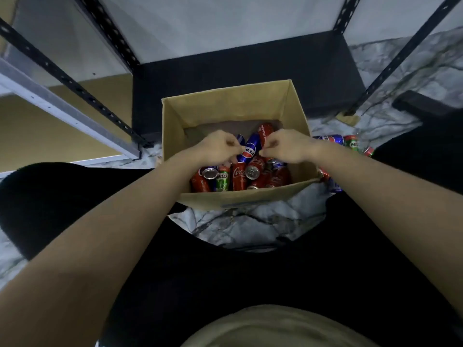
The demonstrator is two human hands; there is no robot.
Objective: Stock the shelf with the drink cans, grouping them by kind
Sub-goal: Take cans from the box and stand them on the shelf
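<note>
An open cardboard box (225, 98) stands on the marble floor between my knees, holding several cans: red Coca-Cola cans (239, 176), blue Pepsi cans (250, 147) and a green Milo can (223, 179). My left hand (218, 147) is inside the box, its fingers curled round a blue Pepsi can (240, 139) that peeks out beside the knuckles. Opposite it, my right hand (284, 146) curls its fingers on the lower end of a red Coca-Cola can (266, 131). Behind the box lies the black bottom shelf board (250, 63), bare.
More cans lie on the floor to the right of the box: a Pepsi can (330, 139) and Milo cans (351, 143). Perforated black shelf uprights (75, 83) (390, 68) rise on both sides. A grey metal rail (62, 108) runs at left.
</note>
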